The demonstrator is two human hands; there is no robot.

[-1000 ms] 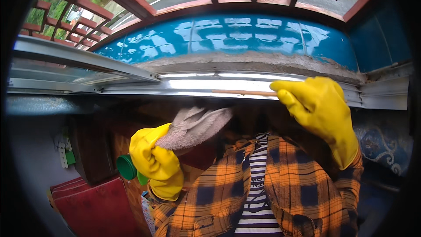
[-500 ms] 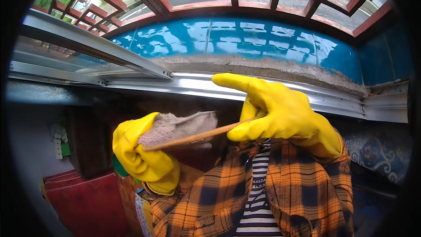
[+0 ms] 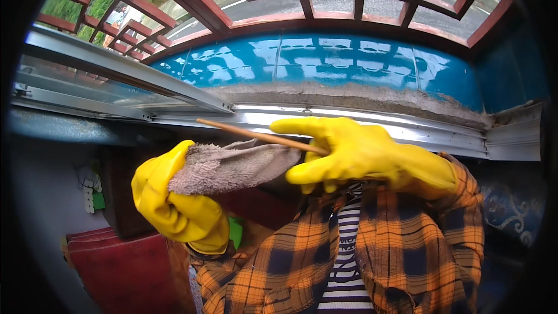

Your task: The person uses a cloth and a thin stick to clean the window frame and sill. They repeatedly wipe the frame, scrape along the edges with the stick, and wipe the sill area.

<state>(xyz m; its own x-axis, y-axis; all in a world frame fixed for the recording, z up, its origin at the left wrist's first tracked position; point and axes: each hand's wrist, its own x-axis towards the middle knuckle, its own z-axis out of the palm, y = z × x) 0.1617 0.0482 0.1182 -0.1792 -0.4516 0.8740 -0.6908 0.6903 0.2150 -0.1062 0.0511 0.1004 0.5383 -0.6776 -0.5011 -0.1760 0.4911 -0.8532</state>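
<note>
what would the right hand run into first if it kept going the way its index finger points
The right hand points toward the person's left, so it would probably meet the grey cloth held in the left hand first. Depth is hard to judge; it may pass just above the cloth.

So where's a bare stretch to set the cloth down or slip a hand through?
The aluminium window track lies bare right of the right hand, up to the corner. Left of the stick, the track runs under the sliding frame. It is crowded between the hands, where the left hand holds the cloth.
</note>
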